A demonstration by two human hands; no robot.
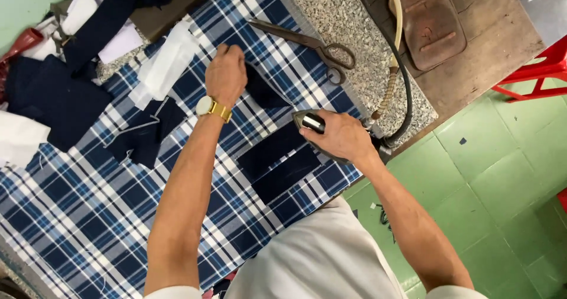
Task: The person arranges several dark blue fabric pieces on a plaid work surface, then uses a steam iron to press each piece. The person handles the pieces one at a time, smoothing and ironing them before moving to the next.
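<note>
My right hand (339, 136) grips the handle of a clothes iron (310, 122) at the right edge of a blue, white and black plaid cloth (88, 216). Just left of the iron lie two dark navy fabric pieces (277, 163), flat and side by side. My left hand (225, 74), with a gold watch on its wrist, is closed on another small navy piece (263, 89) farther back on the plaid cloth.
Large scissors (313, 42) lie at the back on the granite table top (342, 15). The iron's hose (401, 68) runs past a brown leather pad (428, 21). White strips (168, 62) and more navy cloth (53, 98) lie at the left. A red stool (540, 68) stands on green floor tiles.
</note>
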